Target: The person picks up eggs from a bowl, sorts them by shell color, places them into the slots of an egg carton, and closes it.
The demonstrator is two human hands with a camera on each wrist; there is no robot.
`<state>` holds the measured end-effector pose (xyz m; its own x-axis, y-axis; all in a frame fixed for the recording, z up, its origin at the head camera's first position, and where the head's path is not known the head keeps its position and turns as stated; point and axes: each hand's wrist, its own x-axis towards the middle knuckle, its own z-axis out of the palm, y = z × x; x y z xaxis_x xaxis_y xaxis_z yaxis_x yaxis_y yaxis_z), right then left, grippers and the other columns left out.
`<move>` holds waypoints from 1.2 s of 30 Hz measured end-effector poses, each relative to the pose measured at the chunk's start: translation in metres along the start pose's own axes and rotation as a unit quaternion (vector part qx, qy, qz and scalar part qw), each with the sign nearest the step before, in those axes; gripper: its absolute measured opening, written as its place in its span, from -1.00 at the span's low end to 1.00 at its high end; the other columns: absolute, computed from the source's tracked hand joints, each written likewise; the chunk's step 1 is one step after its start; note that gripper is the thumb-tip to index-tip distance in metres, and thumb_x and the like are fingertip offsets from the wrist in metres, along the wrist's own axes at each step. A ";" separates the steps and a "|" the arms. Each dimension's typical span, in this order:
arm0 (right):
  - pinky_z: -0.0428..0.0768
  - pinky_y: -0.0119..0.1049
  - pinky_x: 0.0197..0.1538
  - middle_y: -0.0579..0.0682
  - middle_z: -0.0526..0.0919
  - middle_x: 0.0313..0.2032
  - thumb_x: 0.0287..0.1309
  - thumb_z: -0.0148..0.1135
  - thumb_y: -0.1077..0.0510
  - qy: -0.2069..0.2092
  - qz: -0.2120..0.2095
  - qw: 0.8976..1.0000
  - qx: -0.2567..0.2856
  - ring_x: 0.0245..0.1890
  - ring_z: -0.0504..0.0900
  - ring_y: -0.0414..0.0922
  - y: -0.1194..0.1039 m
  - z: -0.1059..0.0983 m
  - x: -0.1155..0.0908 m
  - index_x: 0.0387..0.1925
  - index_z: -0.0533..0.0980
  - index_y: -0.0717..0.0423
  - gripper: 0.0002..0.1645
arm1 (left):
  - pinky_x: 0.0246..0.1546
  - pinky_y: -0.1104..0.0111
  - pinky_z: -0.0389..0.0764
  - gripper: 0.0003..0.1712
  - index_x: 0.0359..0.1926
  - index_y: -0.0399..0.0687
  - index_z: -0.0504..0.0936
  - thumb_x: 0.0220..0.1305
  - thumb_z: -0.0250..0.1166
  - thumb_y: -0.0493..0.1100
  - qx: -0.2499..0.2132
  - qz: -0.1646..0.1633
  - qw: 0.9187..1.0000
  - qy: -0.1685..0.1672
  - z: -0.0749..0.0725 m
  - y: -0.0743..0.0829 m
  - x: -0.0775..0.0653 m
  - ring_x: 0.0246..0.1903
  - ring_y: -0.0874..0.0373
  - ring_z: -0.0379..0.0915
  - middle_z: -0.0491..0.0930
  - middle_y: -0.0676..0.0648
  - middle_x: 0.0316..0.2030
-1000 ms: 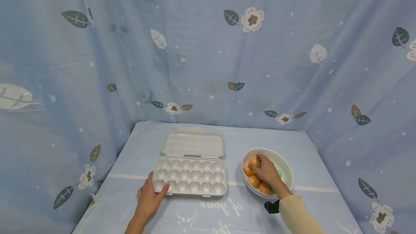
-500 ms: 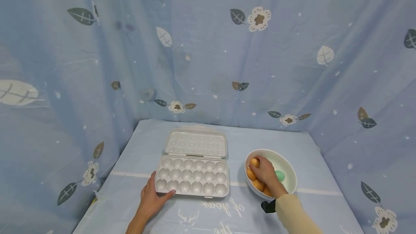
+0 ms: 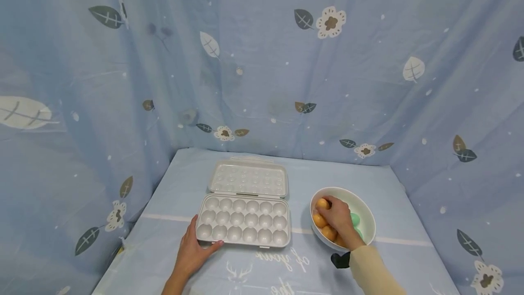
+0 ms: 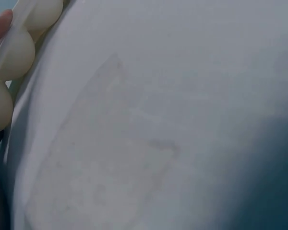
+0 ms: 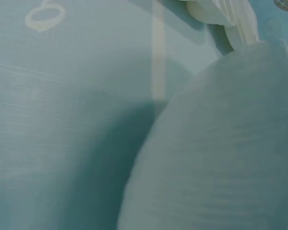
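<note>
The left hand, thumb and fingers spread, holds the near-left corner of the open egg tray; inside the white bowl, the right hand pinches an orange egg.

On the table, the egg tray has its opened lid at twelve o'clock and the left hand at eight. At its three o'clock stands a bowl, eggs inside; the right hand meets the egg at the bowl's ten o'clock.

Open egg carton, white bowl holding orange eggs
</note>
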<state>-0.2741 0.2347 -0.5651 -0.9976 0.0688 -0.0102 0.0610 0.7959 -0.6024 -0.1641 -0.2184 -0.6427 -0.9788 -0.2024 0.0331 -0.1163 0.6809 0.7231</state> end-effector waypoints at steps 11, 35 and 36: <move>0.65 0.06 0.17 0.29 0.67 0.14 0.31 0.37 0.01 0.072 -0.021 0.996 0.044 0.10 0.65 0.18 -0.021 -0.029 0.010 0.25 0.54 0.28 -0.40 | 0.40 -0.28 0.25 0.51 0.61 -0.18 -0.06 -0.08 0.55 0.47 0.002 0.003 1.000 0.018 0.005 0.000 -0.001 0.43 -0.43 0.17 0.18 -0.39 0.51; 0.71 -0.04 0.04 0.13 0.75 0.00 0.20 0.50 0.05 0.031 -0.128 0.986 0.101 0.00 0.72 0.07 -0.128 0.050 0.025 0.16 0.63 0.19 -0.46 | 0.34 -0.32 0.30 0.50 0.62 -0.12 -0.03 -0.10 0.55 0.49 0.002 -0.005 1.000 0.028 0.003 -0.002 -0.003 0.39 -0.45 0.23 0.21 -0.38 0.51; 0.71 -0.04 0.04 0.12 0.76 -0.01 0.20 0.51 0.05 0.028 -0.131 0.986 0.104 -0.02 0.72 0.06 -0.132 0.055 0.026 0.15 0.64 0.19 -0.47 | 0.33 -0.32 0.31 0.50 0.62 -0.13 -0.02 -0.11 0.56 0.48 0.002 -0.003 0.999 0.033 0.003 -0.003 -0.003 0.38 -0.45 0.25 0.22 -0.38 0.50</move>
<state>-0.3096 0.0987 -0.5294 -0.9744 -0.0848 0.2083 -0.2124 0.6511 -0.7287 -0.1615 -0.2179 -0.6465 -0.9648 -0.2524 0.0743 -0.1231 0.6824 0.7205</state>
